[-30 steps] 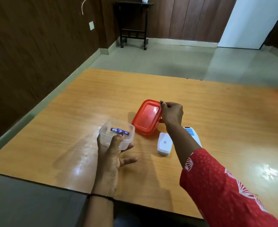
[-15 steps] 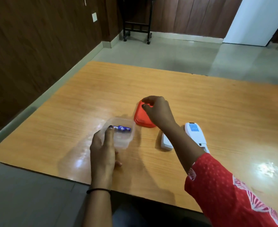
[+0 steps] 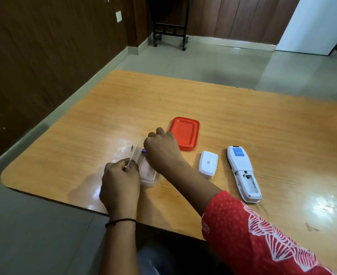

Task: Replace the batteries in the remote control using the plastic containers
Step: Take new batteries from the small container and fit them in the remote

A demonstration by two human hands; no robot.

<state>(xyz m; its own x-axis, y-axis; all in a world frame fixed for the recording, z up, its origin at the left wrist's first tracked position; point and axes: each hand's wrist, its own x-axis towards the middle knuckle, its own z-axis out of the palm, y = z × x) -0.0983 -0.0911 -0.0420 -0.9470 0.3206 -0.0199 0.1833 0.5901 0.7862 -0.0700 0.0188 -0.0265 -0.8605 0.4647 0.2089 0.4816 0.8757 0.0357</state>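
A clear plastic container [image 3: 148, 175] sits tilted near the table's front left. My left hand [image 3: 121, 187] pinches its near rim. My right hand [image 3: 161, 149] reaches down into it with curled fingers, and the end of a blue battery [image 3: 143, 151] peeks out beside them; the rest of the contents is hidden. Just behind my right hand the red lid [image 3: 184, 132] lies flat on the table. Further right, the white remote control [image 3: 243, 173] lies face down with its battery compartment open. Its white battery cover [image 3: 208, 164] lies between the remote and my right forearm.
The wooden table [image 3: 243, 116] has a rounded front left corner close to the container. Beyond the table is tiled floor, with a black wheeled stand [image 3: 170, 30] against the far wood-panelled wall.
My right hand let go of the red lid, which now lies flat, and moved left into the clear container. My left hand shifted to pinch the container's rim and tilted it.
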